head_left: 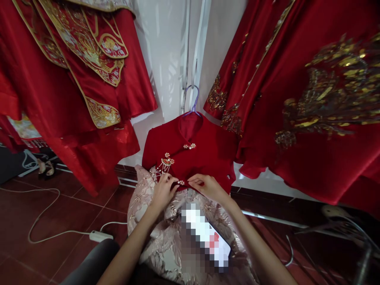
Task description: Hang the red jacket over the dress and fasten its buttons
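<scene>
A short red jacket (208, 158) hangs in front of me on a purple hanger (194, 107). My left hand (164, 192) is closed at its lower front, fingers pinching the fabric beside a beaded flower fastener (179, 182). Just to the right, my right hand (208, 187) is also closed, thumb and fingertips together on the jacket near the hem. Another flower fastener (189, 146) sits at the collar. A brooch with dangling bead strands (168, 161) is on the jacket's left side. My fingers partly hide the hem.
Pale shiny patterned fabric (160, 245) lies below my hands, with a lit, blurred-out phone (221, 245) on it. Embroidered red garments hang at left (103, 87) and right (297, 158). A white power strip (101, 236) and its cable lie on the tiled floor.
</scene>
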A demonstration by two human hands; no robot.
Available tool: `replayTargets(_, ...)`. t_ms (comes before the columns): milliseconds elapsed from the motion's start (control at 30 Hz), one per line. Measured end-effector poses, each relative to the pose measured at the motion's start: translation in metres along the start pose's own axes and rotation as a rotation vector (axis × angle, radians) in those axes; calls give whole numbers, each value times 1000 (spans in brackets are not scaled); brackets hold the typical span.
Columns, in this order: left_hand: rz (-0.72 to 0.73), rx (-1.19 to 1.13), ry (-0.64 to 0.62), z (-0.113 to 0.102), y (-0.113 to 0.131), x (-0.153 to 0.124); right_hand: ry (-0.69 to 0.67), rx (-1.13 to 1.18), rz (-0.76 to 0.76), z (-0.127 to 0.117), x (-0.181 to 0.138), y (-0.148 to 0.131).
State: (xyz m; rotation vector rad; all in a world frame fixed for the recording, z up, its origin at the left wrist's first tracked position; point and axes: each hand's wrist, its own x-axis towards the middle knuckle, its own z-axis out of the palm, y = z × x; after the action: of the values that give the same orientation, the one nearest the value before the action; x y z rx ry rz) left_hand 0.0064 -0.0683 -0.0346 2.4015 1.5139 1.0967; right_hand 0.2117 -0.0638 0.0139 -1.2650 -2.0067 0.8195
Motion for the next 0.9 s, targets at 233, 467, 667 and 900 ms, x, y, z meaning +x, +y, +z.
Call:
replayTargets(233,23,-84,10,4,-2,4,39,29,11,23,6,18)
replayTargets(467,-39,-244,10,19,-8,9,49,268,47,44,9,36)
replayTargets(667,-155,-338,29,27,-13,8,75,254,80,49,10,39)
replayTargets(900,-168,-253,23,31,-12,5,85,245,75,51,10,38)
